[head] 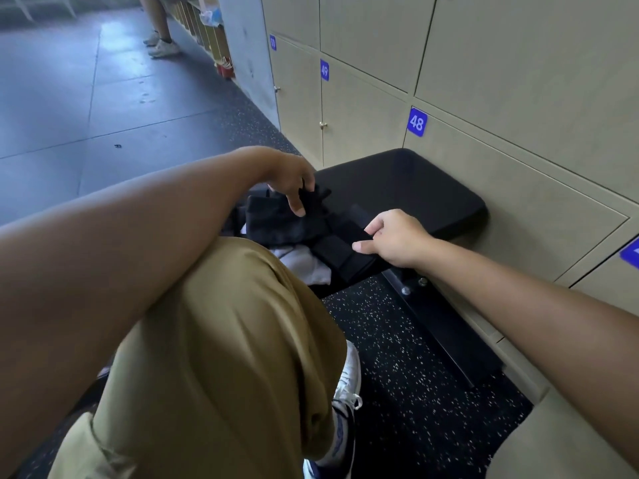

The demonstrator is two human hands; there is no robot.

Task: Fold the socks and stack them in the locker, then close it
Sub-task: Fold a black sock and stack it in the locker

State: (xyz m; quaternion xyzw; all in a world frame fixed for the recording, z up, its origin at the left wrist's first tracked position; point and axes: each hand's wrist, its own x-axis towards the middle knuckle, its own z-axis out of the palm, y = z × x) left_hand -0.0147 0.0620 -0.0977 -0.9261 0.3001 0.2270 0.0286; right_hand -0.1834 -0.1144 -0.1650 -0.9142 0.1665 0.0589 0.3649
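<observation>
Head cam, looking down over a bent knee in tan trousers at a black padded bench pushed up against a wall of beige lockers.

Grip first. The right hand has thumb and index finger closed in a pinch on the near end of a black sock, with the other fingers curled under. So it's a tight fingertip hold, not a full fist around the fabric. The left hand comes in from above with the wrist bent, fingers hanging down and curled around the far end of some dark fabric at the pile. It looks like it's pinching that fabric between thumb and fingers, but everything there is black on black, so I can't swear whether it's the same sock or another one from the heap.

The sock in the right hand lies flat-ish on the front edge of the bench, long axis running diagonally: the far end points up-left toward the left hand and the pile, and the near end points down-right toward the right hand. It looks doubled along its length, though the layers are hard to separate.

The pile of dark socks sits on the left part of the bench, just past the knee, with a pale grey piece of cloth poking out beneath it.

Lockers: door 48 is right behind the bench, 49 is further along, and all the doors in view are shut. A white sneaker rests on the speckled floor. Another person's legs are at the far end of the room.
</observation>
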